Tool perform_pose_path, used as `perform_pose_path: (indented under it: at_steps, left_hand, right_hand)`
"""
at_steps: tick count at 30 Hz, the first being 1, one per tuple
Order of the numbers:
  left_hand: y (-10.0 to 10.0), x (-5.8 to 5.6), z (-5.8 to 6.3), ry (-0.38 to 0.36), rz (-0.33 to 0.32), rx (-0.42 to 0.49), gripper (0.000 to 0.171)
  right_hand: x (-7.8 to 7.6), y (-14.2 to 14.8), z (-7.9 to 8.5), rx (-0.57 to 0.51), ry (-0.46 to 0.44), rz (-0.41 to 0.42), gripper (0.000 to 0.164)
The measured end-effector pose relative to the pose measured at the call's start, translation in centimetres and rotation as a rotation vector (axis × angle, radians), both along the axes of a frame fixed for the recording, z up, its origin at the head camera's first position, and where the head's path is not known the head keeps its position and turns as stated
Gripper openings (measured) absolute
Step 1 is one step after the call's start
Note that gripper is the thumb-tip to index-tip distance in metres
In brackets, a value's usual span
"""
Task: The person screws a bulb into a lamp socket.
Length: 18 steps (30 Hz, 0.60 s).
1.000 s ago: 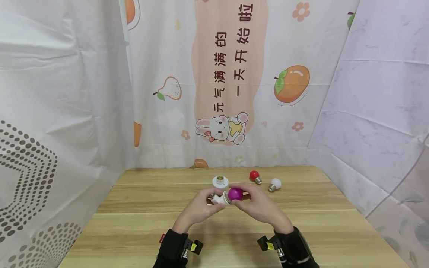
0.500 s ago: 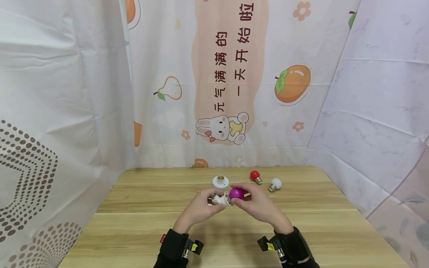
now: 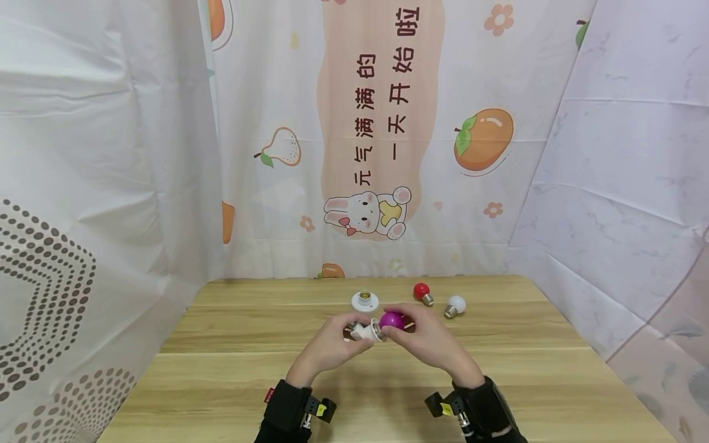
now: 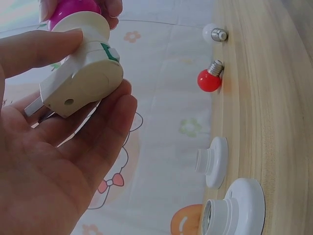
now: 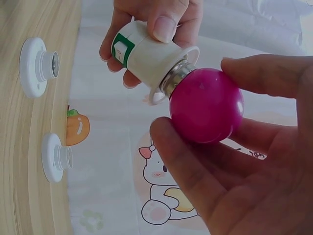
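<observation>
Here the left hand (image 3: 331, 339) is curling its fingers and thumb around a white plug-in bulb socket (image 5: 146, 58), a green-framed switch (image 5: 122, 50) showing on its side and a metal prong (image 4: 33, 105) sticking out at its plug end. Across from it, the right hand (image 3: 431, 339) is pinching a magenta globe bulb (image 5: 208, 105) between thumb and fingers, and that bulb's metal screw base (image 5: 177, 77) is sitting in the socket's mouth, part of the thread showing. Both hands are holding the pair above the wooden desk (image 3: 376, 409). Farther back, a red bulb (image 3: 421, 290) and a white bulb (image 3: 456, 303) are lying near each other, while 2 round white lampholders, 1 nearer (image 4: 248, 205) and 1 beyond (image 4: 220, 161), are standing on the desk.
</observation>
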State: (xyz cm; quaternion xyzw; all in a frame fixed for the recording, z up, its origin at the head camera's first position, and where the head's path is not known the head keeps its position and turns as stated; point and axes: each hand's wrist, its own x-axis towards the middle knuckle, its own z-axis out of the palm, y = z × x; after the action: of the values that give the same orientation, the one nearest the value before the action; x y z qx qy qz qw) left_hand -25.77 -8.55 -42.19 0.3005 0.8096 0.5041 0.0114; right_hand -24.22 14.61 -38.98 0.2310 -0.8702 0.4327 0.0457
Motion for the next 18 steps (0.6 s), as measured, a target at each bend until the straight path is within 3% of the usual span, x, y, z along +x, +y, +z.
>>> perform_pose_path:
  at_steps: [18]
  left_hand:
    - [0.13,-0.17,-0.43,0.018,-0.022,-0.024,0.030]
  right_hand:
    - [0.06,0.02,-0.01,-0.005,-0.006,-0.026,0.045]
